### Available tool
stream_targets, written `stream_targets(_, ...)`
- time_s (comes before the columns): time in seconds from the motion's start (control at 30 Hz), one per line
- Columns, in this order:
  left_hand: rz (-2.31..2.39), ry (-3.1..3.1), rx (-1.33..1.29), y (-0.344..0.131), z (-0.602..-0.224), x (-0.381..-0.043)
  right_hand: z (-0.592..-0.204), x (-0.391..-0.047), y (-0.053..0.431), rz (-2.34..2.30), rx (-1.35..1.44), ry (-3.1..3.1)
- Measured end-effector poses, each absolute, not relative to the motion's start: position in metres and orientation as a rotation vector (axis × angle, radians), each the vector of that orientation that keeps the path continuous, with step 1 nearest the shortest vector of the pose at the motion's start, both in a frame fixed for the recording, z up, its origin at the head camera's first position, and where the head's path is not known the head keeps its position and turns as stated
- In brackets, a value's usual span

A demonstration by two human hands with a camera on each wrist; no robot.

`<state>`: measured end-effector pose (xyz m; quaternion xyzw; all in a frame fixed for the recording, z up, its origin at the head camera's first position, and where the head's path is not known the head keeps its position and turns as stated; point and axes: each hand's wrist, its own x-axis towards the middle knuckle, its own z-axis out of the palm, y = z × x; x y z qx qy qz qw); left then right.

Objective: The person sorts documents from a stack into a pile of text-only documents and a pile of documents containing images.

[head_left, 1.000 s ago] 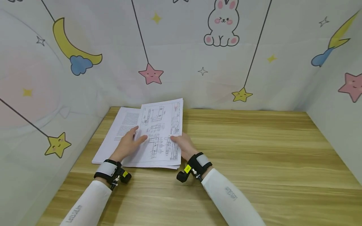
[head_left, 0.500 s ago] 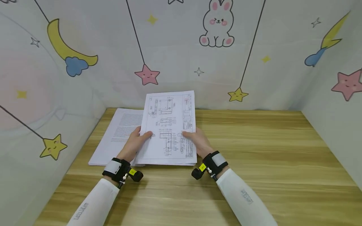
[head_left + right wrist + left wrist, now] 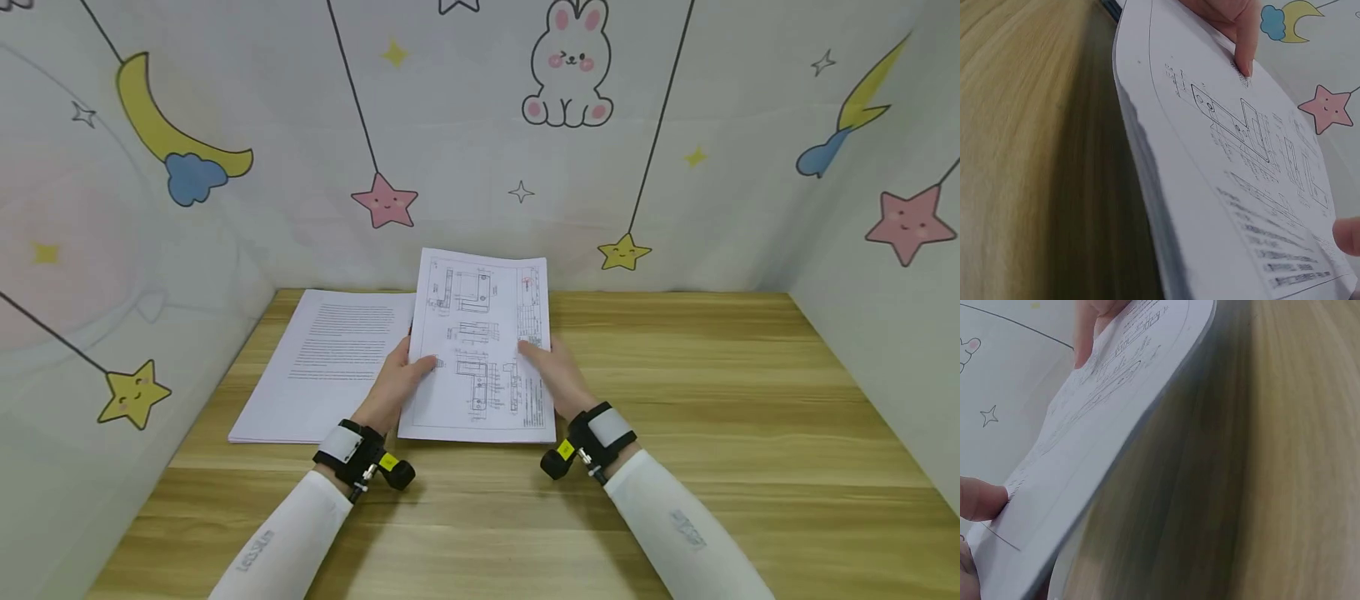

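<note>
Both hands hold a stack of paper sheets [image 3: 480,342], whose top sheet carries printed technical drawings. My left hand [image 3: 393,385] grips its left edge, thumb on top and fingers hidden beneath. On the right edge, my right hand [image 3: 561,379] grips the same way. Seen from the wrists, the stack [image 3: 1210,144] is a thin bundle, slightly bowed, raised at a tilt over the wooden table. Left of it lies a second stack of paper [image 3: 330,358] with lines of printed text, its right side partly covered by the held sheets in the head view.
The wood-grain table [image 3: 697,400] reaches to a pale fabric backdrop [image 3: 465,108] printed with a rabbit, stars and a moon. The backdrop also closes in the left and right sides.
The stack with drawings has been lifted off the text pages and carried right by both hands. My left thumb, earlier lying loosely over the sheets, now clasps their left edge.
</note>
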<state>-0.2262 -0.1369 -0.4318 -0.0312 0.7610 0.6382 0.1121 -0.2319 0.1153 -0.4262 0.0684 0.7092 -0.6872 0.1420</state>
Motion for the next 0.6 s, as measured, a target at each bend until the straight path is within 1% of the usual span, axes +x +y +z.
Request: stream_targets(0.6,1.885,2.173,-0.006,-0.070,-0.434,-0.227,-0.416,-0.230,0.179,-1.798,0.338,2.328)
